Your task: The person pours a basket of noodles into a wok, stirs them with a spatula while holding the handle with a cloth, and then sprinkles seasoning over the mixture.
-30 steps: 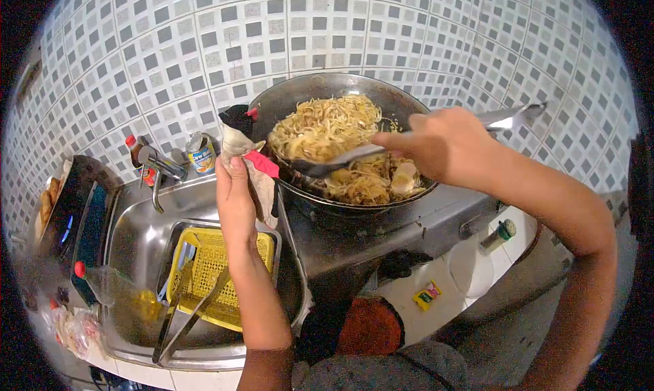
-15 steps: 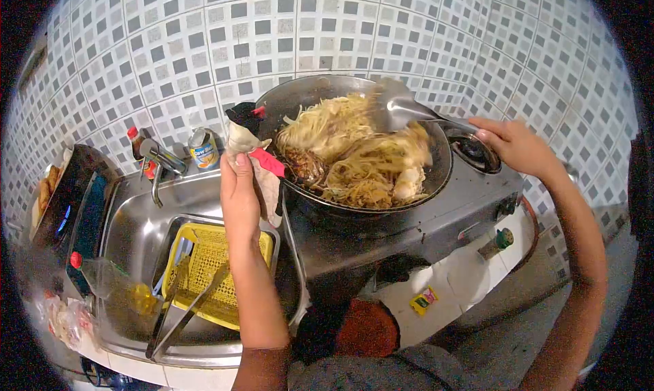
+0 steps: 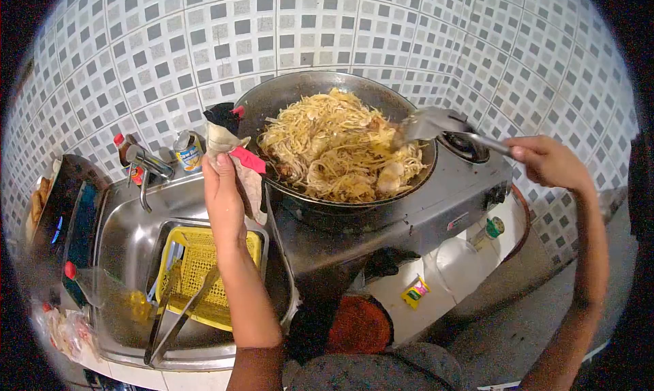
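A large wok [image 3: 248, 98] full of noodles [image 3: 327, 132] sits on the stove [image 3: 381, 221]. My left hand [image 3: 223, 190] is closed on a folded cloth [image 3: 221, 140] at the wok's left edge; the cloth hides whatever part of the wok lies under it. In my right hand [image 3: 545, 161] is the handle of a metal spatula [image 3: 436, 125]. Its broad head, slightly blurred, is at the right side of the noodles, by the wok's rim. Pale sliced pieces show among the noodles.
Left of the stove is a steel sink [image 3: 122, 221] with a yellow basket [image 3: 197, 255] and metal tongs [image 3: 180, 316]. Behind it stand a faucet [image 3: 146, 169], a can [image 3: 187, 151] and a red-capped bottle [image 3: 122, 146]. A yellow packet [image 3: 415, 292] lies below the stove's front.
The spatula has moved right and down, from above the noodles to their right side. The noodles have settled into a rounder heap. My left hand still grips the cloth.
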Action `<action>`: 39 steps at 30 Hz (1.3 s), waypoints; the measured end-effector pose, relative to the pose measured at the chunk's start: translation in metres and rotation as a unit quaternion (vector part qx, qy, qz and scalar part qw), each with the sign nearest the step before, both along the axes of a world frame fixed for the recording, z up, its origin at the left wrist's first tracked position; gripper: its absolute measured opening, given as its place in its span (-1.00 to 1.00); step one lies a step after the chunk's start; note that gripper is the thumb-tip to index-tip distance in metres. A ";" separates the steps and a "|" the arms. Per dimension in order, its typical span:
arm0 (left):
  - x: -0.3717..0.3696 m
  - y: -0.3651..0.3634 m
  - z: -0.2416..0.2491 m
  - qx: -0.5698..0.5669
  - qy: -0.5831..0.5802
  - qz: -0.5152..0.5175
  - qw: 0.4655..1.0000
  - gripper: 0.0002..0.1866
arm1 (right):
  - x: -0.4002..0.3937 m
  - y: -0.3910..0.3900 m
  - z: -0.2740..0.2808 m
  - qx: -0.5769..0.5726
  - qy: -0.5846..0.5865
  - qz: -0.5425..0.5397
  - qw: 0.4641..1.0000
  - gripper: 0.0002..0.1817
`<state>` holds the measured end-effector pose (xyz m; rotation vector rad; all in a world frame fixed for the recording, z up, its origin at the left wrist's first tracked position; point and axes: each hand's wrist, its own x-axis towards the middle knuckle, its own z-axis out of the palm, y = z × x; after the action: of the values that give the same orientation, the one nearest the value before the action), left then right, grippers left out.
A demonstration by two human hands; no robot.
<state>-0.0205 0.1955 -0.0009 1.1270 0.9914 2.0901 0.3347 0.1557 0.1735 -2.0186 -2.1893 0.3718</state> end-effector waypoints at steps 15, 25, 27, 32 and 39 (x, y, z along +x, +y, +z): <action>0.006 -0.001 0.003 0.009 -0.001 0.009 1.000 -0.64 | -0.052 0.021 -0.018 -0.010 -0.062 0.184 0.981 -0.68; 0.000 0.001 -0.001 -0.013 0.008 0.013 1.000 -0.65 | -0.022 -0.026 0.032 0.025 -0.094 0.009 0.995 -0.64; 0.002 -0.002 0.002 -0.024 0.012 0.018 0.999 -0.65 | -0.019 -0.026 0.029 0.001 -0.078 0.013 0.997 -0.63; 0.004 -0.001 0.002 -0.001 0.002 0.010 1.000 -0.64 | -0.033 0.010 0.002 -0.081 -0.080 0.029 0.993 -0.69; 0.001 0.004 -0.003 -0.018 0.026 0.040 0.999 -0.63 | -0.044 0.025 -0.044 0.095 -0.134 0.219 0.962 -0.72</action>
<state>-0.0191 0.1993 -0.0044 1.1450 1.1117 2.1072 0.2907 0.1809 0.1299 -1.5524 -2.7143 -0.0761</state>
